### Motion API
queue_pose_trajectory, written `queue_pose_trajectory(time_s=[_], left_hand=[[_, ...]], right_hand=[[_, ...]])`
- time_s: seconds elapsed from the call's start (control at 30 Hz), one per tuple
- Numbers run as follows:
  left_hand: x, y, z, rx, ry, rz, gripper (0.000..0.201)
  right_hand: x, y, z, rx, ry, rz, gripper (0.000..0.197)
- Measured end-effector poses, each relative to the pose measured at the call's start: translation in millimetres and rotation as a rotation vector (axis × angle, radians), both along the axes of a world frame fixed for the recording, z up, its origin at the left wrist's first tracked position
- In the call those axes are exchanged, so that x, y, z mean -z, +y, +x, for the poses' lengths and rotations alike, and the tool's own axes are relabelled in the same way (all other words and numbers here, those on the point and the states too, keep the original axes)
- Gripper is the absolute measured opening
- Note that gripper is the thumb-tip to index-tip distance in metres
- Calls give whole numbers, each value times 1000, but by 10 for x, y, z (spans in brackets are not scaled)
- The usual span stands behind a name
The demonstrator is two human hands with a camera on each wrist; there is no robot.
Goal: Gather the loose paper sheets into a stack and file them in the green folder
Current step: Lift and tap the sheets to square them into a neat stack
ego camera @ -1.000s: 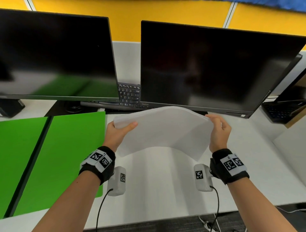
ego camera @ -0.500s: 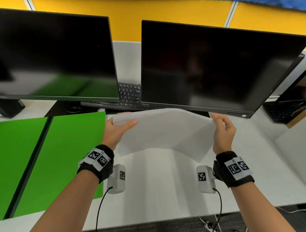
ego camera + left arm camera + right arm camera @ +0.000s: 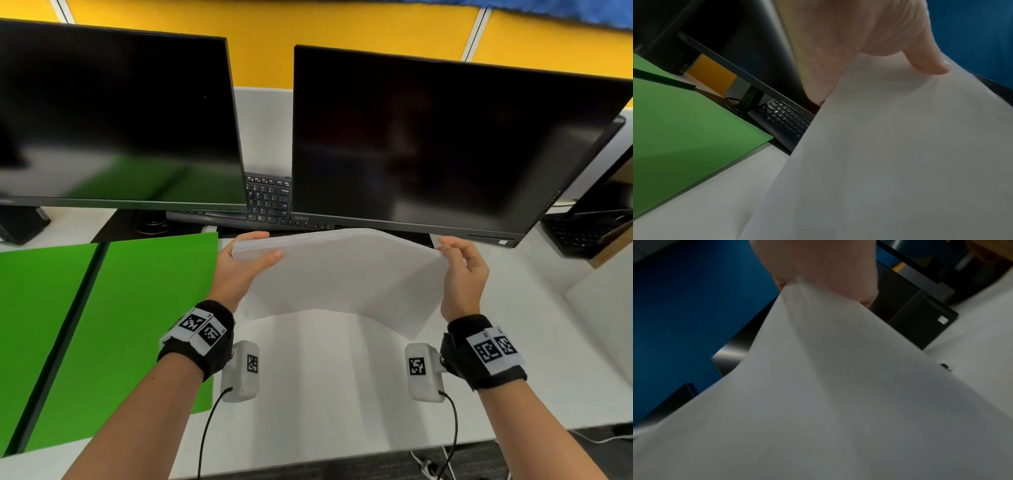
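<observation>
Black wristbands (image 3: pixel 202 337) with coded tags, white cabled cameras (image 3: pixel 241 371)

White tabletop (image 3: pixel 325 387) stretches across the view, and the green folder (image 3: pixel 113 329) lies open and flat on its left side, dark spine running down the middle. Two black monitors (image 3: pixel 428 144) stand along the back, a black keyboard (image 3: pixel 270 200) tucked between and under them. A laptop (image 3: pixel 582 233) sits at the far right edge, just beside the right monitor.

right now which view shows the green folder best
The head view: the green folder lies open on the desk, both panels and spine visible. The left wrist view catches only one corner; the right wrist view shows none.
</observation>
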State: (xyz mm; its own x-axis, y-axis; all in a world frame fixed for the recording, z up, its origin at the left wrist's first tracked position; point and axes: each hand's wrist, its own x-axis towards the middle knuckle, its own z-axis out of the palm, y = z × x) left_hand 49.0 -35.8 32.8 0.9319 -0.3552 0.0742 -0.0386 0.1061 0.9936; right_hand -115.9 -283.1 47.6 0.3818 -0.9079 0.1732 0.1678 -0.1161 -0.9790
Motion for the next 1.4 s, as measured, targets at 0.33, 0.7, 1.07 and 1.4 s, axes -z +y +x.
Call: queue_pose_trajectory(time_s=[0.33, 0.7, 1.07, 1.4], left_hand=[[140, -37, 12, -22, 132, 118, 79], [126, 9, -59, -87, 141, 79, 14], [281, 4, -91, -4, 160, 100, 36], [328, 5, -29, -38, 154, 114, 40]], right_hand=[[217, -7, -96, -277, 136, 77, 25], [290, -165, -142, -276, 125, 71, 28], [492, -199, -103, -369, 160, 137, 42], [584, -238, -41, -390, 183, 130, 55]])
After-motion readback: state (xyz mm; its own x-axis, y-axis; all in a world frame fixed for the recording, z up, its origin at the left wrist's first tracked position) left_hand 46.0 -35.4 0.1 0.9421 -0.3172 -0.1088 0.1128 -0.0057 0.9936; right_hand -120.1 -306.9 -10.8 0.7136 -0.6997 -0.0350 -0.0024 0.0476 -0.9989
